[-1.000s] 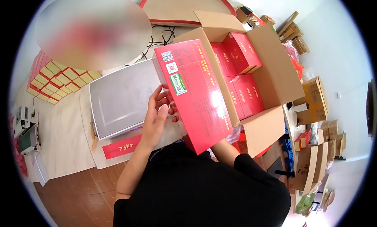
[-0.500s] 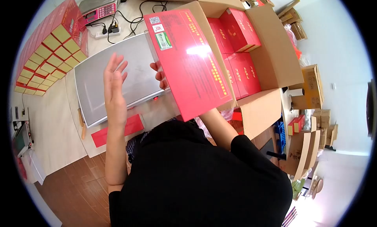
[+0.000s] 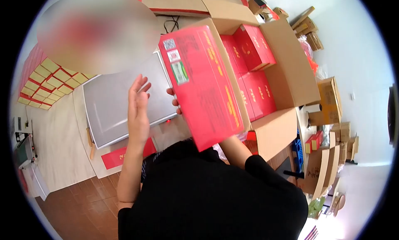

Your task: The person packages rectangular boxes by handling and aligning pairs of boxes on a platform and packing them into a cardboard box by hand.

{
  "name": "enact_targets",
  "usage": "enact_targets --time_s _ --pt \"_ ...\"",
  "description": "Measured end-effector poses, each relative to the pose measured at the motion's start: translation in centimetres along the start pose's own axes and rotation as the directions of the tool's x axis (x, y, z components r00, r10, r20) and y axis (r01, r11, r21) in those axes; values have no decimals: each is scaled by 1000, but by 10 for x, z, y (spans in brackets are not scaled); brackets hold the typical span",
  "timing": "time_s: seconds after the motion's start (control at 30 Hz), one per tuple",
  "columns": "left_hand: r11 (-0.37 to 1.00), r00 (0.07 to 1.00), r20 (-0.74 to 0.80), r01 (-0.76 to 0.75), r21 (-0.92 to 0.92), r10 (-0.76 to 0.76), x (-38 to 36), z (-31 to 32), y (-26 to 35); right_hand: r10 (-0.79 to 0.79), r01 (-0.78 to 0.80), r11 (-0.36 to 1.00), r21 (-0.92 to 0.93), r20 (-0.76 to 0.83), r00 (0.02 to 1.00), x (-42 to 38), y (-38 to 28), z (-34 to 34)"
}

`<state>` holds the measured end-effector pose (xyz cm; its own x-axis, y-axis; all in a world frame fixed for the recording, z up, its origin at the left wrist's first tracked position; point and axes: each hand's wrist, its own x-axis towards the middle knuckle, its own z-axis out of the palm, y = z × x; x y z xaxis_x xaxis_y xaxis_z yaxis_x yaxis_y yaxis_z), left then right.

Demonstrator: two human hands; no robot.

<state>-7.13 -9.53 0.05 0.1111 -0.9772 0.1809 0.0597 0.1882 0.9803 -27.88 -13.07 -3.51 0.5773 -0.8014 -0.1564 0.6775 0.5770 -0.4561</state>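
A large flat red box [image 3: 203, 86] with a QR code, a green label and yellow print is held up in front of me. My right hand [image 3: 176, 102] grips it from behind; only its fingertips show past the box's left edge, and the rest is hidden. My left hand [image 3: 139, 103] is raised empty, fingers apart, over the near part of a grey metal plate [image 3: 112, 111] on the table. Right of the held box stands an open cardboard carton [image 3: 286, 69] with several red boxes [image 3: 257, 90] inside. A flat red piece [image 3: 120, 157] lies at the table's near edge.
Stacked red boxes with pale yellow ends [image 3: 50, 80] stand at the far left, partly behind a blurred patch. Black cables [image 3: 170, 24] lie behind the plate. Wooden-handled tools [image 3: 90, 143] lie beside the plate. More cartons [image 3: 328, 100] stand at the right.
The whole view has shifted, with most things lower in the frame. The held red box is tilted more upright, its glare gone. A blurred patch now covers the upper left. My left hand remains open.
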Motion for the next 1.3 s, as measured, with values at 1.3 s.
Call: enact_targets --time_s 1.3 --pt "791 962 -246 60 609 117 -92 -89 -101 -612 183 605 -775 -305 730 -59 -149 -8"
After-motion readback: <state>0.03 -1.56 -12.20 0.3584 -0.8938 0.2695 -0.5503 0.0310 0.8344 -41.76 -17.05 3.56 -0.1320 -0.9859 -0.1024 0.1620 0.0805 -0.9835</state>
